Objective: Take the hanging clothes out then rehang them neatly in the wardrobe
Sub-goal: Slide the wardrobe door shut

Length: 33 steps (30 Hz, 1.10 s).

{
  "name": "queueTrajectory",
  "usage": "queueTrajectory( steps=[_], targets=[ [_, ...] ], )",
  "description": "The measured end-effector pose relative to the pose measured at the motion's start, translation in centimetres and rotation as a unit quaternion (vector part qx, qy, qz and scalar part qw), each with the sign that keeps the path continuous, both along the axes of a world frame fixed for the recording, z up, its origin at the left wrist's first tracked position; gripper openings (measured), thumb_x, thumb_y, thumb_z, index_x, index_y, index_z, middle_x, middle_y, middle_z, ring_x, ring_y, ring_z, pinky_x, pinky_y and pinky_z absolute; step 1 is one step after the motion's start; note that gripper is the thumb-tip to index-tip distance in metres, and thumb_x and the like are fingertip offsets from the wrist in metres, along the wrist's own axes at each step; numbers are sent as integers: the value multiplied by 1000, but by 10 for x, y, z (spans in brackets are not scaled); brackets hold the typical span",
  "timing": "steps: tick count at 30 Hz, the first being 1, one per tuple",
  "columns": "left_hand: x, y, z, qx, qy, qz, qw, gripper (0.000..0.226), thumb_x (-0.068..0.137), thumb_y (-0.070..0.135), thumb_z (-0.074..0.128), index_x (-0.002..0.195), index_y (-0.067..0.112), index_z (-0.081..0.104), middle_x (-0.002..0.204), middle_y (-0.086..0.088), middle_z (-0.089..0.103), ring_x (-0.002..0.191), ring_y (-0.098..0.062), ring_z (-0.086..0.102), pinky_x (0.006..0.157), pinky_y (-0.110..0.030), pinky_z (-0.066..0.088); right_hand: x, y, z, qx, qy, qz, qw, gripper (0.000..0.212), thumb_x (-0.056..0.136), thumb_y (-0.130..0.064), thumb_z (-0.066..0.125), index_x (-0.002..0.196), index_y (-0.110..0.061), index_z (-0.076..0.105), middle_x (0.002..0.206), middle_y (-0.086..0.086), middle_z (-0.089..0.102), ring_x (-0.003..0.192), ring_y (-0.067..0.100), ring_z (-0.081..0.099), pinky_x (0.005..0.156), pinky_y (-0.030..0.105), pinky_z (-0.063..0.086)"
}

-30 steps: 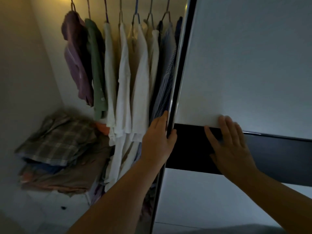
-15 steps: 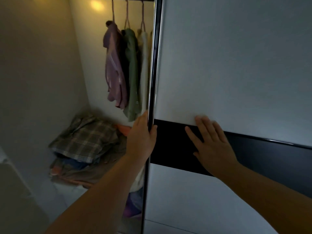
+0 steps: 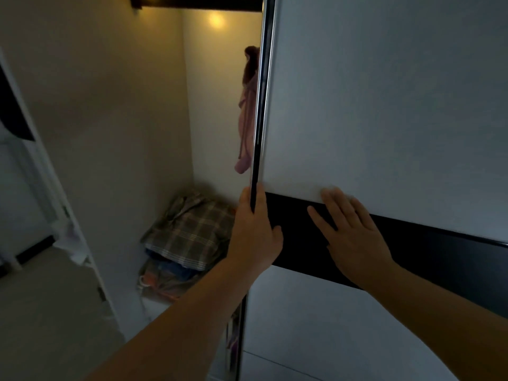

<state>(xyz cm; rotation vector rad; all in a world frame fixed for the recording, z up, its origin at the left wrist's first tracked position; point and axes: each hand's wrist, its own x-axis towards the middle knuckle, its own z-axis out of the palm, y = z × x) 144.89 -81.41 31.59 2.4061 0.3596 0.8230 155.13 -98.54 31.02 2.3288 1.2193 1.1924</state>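
The white sliding wardrobe door (image 3: 384, 105) with a black band covers most of the opening. My left hand (image 3: 254, 232) grips its chrome front edge at the level of the band. My right hand (image 3: 351, 235) presses flat on the door face with straight fingers. Only a sliver of one hanging mauve garment (image 3: 248, 111) shows past the door edge; the other hanging clothes are hidden behind the door.
A pile of folded clothes with a plaid shirt (image 3: 189, 232) on top lies on the wardrobe floor at the left. The wardrobe's pale side wall (image 3: 110, 119) stands left of the gap. A white frame (image 3: 55, 188) and floor lie further left.
The door has slid left across the opening with both hands on it. The row of hanging shirts has gone from view until only the mauve garment's edge remains.
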Motion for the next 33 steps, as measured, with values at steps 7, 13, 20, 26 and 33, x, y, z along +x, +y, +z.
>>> queueTrajectory(
  steps=[7,13,20,26,33],
  targets=[
    [-12,65,1,33,27,24,999,85,89,27,54,149,9,-3,156,-16,-1,145,-30,6,116,-27,13,-4,50,18,-64,-33,35,997,88,67,-35,72,142,-20,29,157,8,-7,144,21,-15,114,49,-2],
    [-21,108,3,33,30,46,998,87,87,23,57,149,6,-3,154,-18,4,143,-32,13,116,-30,19,-7,94,21,-85,-45,70,993,74,73,-36,56,141,-17,35,152,8,18,145,26,1,114,49,-1],
    [-27,150,5,1,37,90,995,89,86,21,58,149,9,-4,154,-15,4,142,-31,17,116,-37,26,-12,145,21,-60,-22,117,991,65,76,-33,34,138,-14,42,150,10,31,139,24,23,114,48,2],
    [-33,181,8,-23,13,140,990,91,82,18,63,149,9,2,152,-17,11,140,-29,23,111,-27,24,-16,191,18,-43,1,167,985,60,78,-30,35,133,-11,50,145,10,40,136,26,26,114,47,2],
    [-33,207,8,-85,15,190,978,101,81,40,65,149,19,-6,157,-11,0,146,-25,9,116,-32,18,-22,234,17,-47,16,203,978,65,75,-30,25,133,-7,44,147,10,24,140,29,11,117,46,-12]
  ],
)
